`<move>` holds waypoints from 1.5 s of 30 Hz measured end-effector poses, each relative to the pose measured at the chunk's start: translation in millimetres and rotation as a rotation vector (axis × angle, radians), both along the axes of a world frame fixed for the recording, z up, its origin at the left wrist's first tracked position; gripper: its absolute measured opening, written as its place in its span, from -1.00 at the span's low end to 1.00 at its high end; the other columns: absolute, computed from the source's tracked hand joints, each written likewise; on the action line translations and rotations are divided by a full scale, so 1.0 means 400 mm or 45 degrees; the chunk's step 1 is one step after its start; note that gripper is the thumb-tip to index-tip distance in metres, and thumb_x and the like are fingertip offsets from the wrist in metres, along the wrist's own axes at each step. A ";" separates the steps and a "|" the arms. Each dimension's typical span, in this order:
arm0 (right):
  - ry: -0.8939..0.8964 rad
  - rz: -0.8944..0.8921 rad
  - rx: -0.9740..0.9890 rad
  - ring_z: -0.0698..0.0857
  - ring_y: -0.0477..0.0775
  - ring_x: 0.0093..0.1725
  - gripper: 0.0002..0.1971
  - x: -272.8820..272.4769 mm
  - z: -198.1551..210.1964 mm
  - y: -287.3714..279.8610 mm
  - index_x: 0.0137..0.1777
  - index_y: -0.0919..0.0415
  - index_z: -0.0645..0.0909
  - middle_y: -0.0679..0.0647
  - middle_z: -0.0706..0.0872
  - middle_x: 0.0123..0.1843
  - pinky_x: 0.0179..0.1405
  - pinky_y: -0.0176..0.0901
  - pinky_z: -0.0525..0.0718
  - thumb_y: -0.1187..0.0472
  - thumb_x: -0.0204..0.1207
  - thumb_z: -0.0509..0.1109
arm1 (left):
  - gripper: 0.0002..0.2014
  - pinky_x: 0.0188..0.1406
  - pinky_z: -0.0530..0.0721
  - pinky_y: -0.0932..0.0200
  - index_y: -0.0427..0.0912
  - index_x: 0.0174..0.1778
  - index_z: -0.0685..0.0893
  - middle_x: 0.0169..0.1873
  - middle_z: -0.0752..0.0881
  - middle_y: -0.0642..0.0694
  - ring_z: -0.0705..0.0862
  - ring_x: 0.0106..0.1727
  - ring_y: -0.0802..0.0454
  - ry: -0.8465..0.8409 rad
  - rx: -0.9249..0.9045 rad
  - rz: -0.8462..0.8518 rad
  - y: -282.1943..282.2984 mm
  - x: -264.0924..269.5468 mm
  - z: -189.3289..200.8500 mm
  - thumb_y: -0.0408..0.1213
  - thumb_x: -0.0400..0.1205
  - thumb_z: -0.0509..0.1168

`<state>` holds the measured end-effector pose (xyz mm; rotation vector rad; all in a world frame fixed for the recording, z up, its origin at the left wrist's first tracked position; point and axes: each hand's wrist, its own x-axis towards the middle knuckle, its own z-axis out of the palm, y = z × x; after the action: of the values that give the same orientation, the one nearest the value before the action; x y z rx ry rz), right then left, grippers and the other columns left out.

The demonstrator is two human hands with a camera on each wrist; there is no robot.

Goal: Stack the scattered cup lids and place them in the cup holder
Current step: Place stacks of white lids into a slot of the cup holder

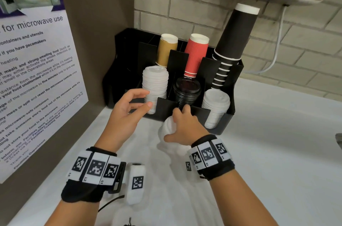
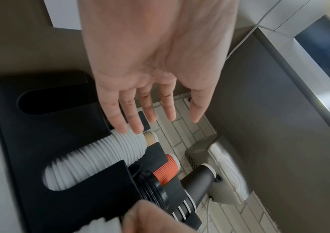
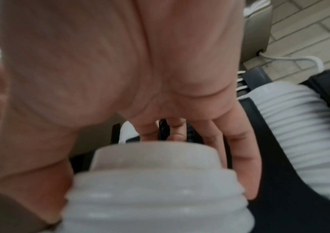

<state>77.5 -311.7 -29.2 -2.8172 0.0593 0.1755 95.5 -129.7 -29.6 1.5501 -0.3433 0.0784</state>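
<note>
My right hand [image 1: 182, 127] is wrapped around a short stack of white lids [image 1: 167, 129], thumb on the near side and fingers curled over the far side, holding it just in front of the cup holder's [image 1: 222, 125] front wall, above the white bench [image 1: 277, 151]. The right wrist view shows the stack's [image 3: 156, 189] ribbed rims tight against my palm. My left hand [image 1: 127, 111] holds nothing: its fingers are spread and loosely bent, hovering beside the tall white lid stack [image 1: 155, 85] in the holder's front left slot. From the left wrist, I cannot tell whether those fingertips [image 2: 134, 124] touch that stack's top.

The black holder sits at the bench's back left corner, against the brown side panel [image 1: 96, 22] and the tiled wall [image 1: 185, 3]. Its front middle slot carries black lids [image 1: 187, 90], the front right slot another white lid stack [image 1: 215, 107]. Behind stand tan cups [image 1: 166, 50], red ribbed cups [image 1: 196, 53] and a leaning tower of black cups [image 1: 233, 40]. A microwave notice [image 1: 37, 77] hangs on the side panel.
</note>
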 end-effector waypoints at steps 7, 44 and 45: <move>-0.403 0.009 0.823 0.48 -0.10 0.03 -0.48 -0.054 0.081 -0.049 0.04 -0.01 0.35 -0.02 0.41 0.06 -0.03 -0.34 0.52 0.05 0.23 0.61 | -0.16 0.19 0.65 0.22 0.34 0.45 0.45 0.40 0.53 0.21 0.62 0.32 0.21 0.123 0.144 -0.366 -0.027 -0.027 -0.003 0.02 0.27 0.68; -0.850 -0.120 0.993 0.67 0.03 0.11 -0.47 -0.063 0.176 -0.221 0.29 -0.20 0.48 -0.07 0.61 0.18 -0.04 -0.33 0.67 0.09 0.35 0.56 | -0.41 0.03 0.67 0.36 0.20 0.28 0.59 0.29 0.62 0.14 0.69 0.20 0.16 0.025 -0.057 -0.170 -0.028 -0.020 0.007 -0.05 0.30 0.50; -0.874 -0.146 0.871 0.63 0.02 0.18 -0.48 -0.049 0.181 -0.252 0.32 -0.19 0.47 -0.02 0.59 0.23 0.04 -0.34 0.64 0.12 0.40 0.55 | -0.51 -0.01 0.65 0.39 0.18 0.23 0.61 0.26 0.63 0.11 0.71 0.14 0.18 0.010 -0.062 -0.116 -0.023 -0.015 0.006 -0.10 0.36 0.49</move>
<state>57.8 -412.3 43.0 -2.0479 0.0002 -0.6665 89.5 -139.0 -27.4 1.4845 -0.4030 0.0094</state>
